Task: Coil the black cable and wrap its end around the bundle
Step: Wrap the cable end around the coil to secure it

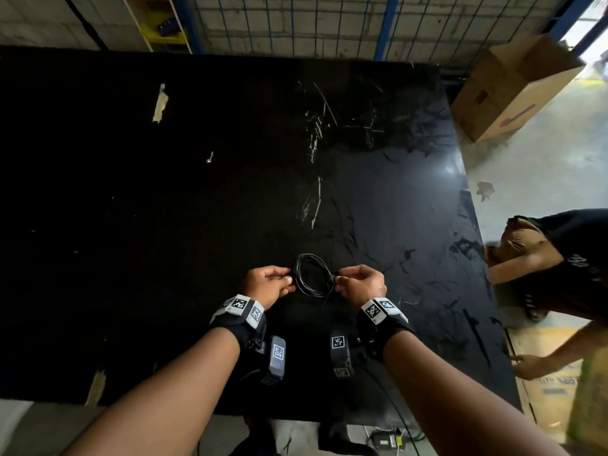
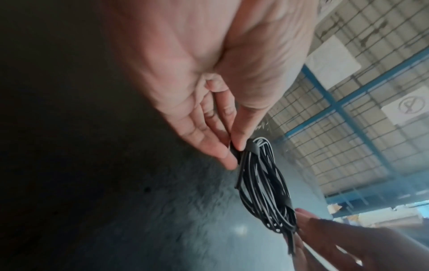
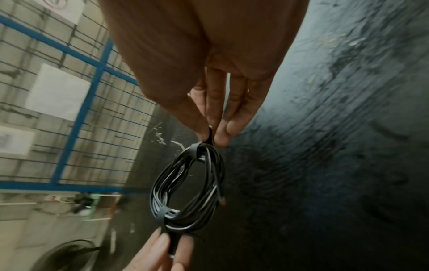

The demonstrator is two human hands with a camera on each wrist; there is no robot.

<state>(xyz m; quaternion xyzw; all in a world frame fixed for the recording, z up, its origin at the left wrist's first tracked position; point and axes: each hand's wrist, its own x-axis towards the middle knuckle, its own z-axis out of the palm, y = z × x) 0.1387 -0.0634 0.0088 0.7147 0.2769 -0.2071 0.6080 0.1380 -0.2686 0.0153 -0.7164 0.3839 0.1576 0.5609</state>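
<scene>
A thin black cable (image 1: 312,275) is wound into a small round coil of several loops, held up just above the black table (image 1: 164,209). My left hand (image 1: 270,282) pinches the coil's left side, thumb and fingers on a cable end that is wrapped around the strands (image 2: 252,146). My right hand (image 1: 357,282) pinches the opposite side, where another end is looped around the bundle (image 3: 197,146) and sticks up between thumb and forefinger. In the right wrist view the coil (image 3: 185,190) hangs between both hands, with a second wrap (image 3: 164,213) at the far side.
The table top is scuffed, with torn tape patches (image 1: 160,103). A cardboard box (image 1: 513,90) stands on the floor at the back right. Another person (image 1: 559,274) bends at the table's right edge. A blue wire-mesh fence (image 1: 329,21) runs behind the table.
</scene>
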